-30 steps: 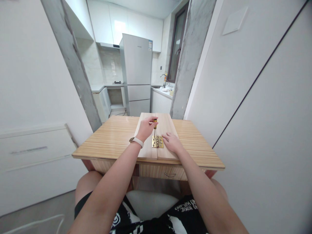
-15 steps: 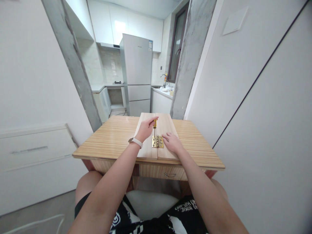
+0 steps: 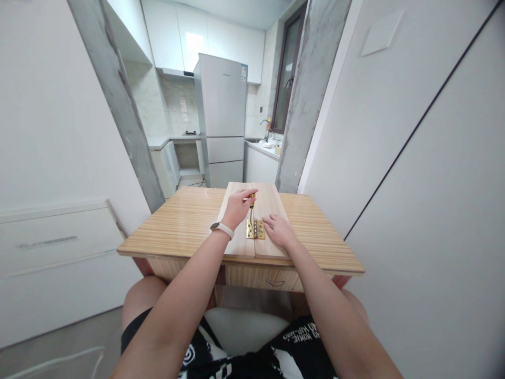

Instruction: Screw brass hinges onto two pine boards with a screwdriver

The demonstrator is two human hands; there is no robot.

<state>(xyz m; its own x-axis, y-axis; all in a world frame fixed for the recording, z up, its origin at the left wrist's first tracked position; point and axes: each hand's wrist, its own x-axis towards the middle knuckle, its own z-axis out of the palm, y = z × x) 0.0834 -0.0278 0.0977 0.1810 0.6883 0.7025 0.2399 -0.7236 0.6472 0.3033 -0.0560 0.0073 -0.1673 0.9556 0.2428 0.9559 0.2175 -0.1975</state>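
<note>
Two pale wooden boards [image 3: 272, 202] lie side by side on a striped wooden table [image 3: 185, 223], joined by a brass hinge [image 3: 255, 229]. My left hand [image 3: 236, 208], with a white band on the wrist, grips the yellow handle of a small screwdriver [image 3: 251, 202] that stands upright with its tip on the hinge's left leaf. My right hand [image 3: 279, 230] lies flat on the right board, fingertips touching the hinge's right edge.
The table has a drawer [image 3: 272, 279] at its front edge, above my knees. Beyond the table stand two grey concrete pillars [image 3: 303, 100], a white fridge [image 3: 223, 118] and kitchen counters. White walls close in on the left and right.
My left hand has turned slightly on the screwdriver handle, fingers shifting round it. The right hand, boards and hinge have stayed put.
</note>
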